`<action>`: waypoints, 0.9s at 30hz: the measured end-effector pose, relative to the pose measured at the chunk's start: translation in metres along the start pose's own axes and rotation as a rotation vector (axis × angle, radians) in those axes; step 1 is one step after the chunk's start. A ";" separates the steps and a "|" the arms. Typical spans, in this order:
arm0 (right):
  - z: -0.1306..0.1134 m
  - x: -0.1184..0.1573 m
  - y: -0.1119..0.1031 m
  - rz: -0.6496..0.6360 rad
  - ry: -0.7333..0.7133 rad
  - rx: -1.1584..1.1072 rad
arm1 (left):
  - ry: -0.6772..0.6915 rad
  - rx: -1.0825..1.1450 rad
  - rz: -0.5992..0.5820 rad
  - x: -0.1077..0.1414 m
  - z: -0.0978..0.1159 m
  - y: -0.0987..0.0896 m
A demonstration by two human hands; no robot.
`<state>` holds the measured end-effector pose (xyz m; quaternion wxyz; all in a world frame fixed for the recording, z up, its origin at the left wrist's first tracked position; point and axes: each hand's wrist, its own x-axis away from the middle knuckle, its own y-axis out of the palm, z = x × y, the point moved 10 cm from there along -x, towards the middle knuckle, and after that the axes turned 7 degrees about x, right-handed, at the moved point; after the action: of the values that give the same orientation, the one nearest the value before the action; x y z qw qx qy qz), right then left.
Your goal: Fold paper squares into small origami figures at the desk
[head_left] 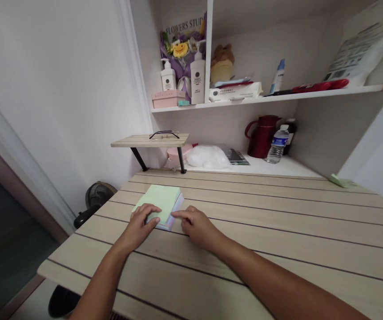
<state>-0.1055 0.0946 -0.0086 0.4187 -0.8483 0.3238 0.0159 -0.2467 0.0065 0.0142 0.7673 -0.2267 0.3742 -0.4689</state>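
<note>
A stack of coloured paper [161, 199] lies on the wooden desk, with a light green sheet on top and pink, blue and lilac layers showing along its right and front edges. My left hand [141, 220] rests over the stack's front left part. Its fingers curve onto the green sheet and its thumb is at the front, holding the stack against the desk. From the right, my right hand [196, 226] reaches the stack's right edge with its index finger stretched out. The other fingers of that hand are curled, and I see nothing held in them.
Glasses [164, 133] lie on a small raised stand [144, 141] at the back left. Behind the desk [278, 213] are a white plastic bag [207, 156], a red jug [264, 135] and a water bottle [278, 144]. A green slip [342, 181] lies at the back right.
</note>
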 end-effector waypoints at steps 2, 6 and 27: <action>-0.001 0.000 0.002 -0.025 -0.001 0.018 | 0.000 -0.001 0.001 0.000 0.000 0.000; -0.005 0.001 0.007 -0.078 -0.017 0.108 | 0.001 -0.005 -0.003 -0.001 0.000 0.000; -0.006 0.002 0.005 -0.084 0.001 0.126 | 0.003 -0.034 -0.012 -0.001 -0.001 0.002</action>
<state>-0.1082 0.0863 -0.0090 0.4715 -0.8331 0.2883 -0.0227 -0.2471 0.0078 0.0123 0.7600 -0.2413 0.3820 -0.4672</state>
